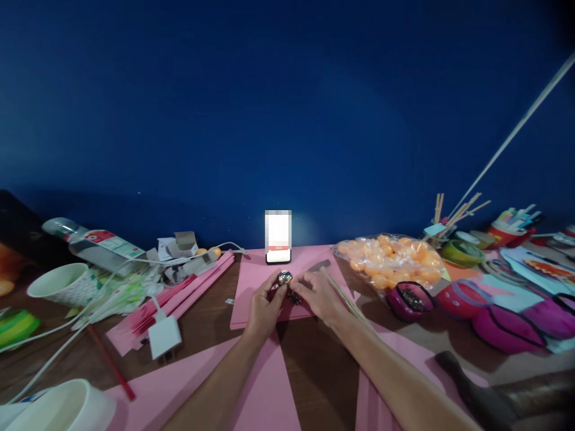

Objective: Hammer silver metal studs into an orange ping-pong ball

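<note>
My left hand (263, 305) pinches a small, shiny, round metal piece (284, 278) with gold and silver glints, between thumb and fingers. Close on its right, my right hand (317, 293) has its fingertips drawn together; what they grip, if anything, is too small to make out. Several small dark pieces (294, 297) show just below the fingertips. Both hands are over pink paper sheets (251, 269) on the brown table. Behind them a lit phone (278, 236) stands upright. A thin pale stick or strip (348, 296) lies beside my right wrist.
A clear bag of orange balls (390, 257) and a purple bowl with dark bits (409, 301) lie to the right. At left are a plastic bottle (112, 248), a white charger (165, 337) with cables, a patterned cup (63, 284) and a red pencil (111, 362).
</note>
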The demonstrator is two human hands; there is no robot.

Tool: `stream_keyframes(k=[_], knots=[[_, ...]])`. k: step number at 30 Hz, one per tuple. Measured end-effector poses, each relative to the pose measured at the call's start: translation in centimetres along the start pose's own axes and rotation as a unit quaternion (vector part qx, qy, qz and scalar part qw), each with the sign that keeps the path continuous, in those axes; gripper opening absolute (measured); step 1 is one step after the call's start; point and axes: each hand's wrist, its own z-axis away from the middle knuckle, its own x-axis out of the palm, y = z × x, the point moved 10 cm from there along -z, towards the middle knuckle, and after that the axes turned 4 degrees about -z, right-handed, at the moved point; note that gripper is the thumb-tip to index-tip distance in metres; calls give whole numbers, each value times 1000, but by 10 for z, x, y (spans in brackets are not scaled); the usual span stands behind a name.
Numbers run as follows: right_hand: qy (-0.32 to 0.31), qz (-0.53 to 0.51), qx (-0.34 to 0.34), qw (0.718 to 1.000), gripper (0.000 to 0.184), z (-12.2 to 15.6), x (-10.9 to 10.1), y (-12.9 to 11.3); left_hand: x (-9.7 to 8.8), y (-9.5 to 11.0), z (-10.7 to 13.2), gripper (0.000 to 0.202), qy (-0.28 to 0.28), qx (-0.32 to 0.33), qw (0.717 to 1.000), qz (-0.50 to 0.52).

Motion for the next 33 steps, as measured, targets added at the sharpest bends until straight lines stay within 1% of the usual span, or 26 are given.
stream_keyframes(k=[8, 17, 23, 26, 33], knots=[[-5, 14, -3, 1000, 19, 1, 0, -4, -2, 1, 0, 43, 15, 6, 1000, -10], [-13, 4, -4, 1000, 19, 1, 2, -2, 0, 0, 0, 43, 0, 2, 1000, -4], [-4, 11, 4, 1000, 19, 1, 0, 0, 1, 2, 1, 41, -2, -1, 1000, 4], [-12, 7, 10, 1000, 19, 1, 1, 0, 1, 3, 1, 40, 1, 6, 1000, 3], [-12, -5, 6, 1000, 19, 1, 1, -2, 4, 2, 0, 41, -11, 15, 1000, 3]])
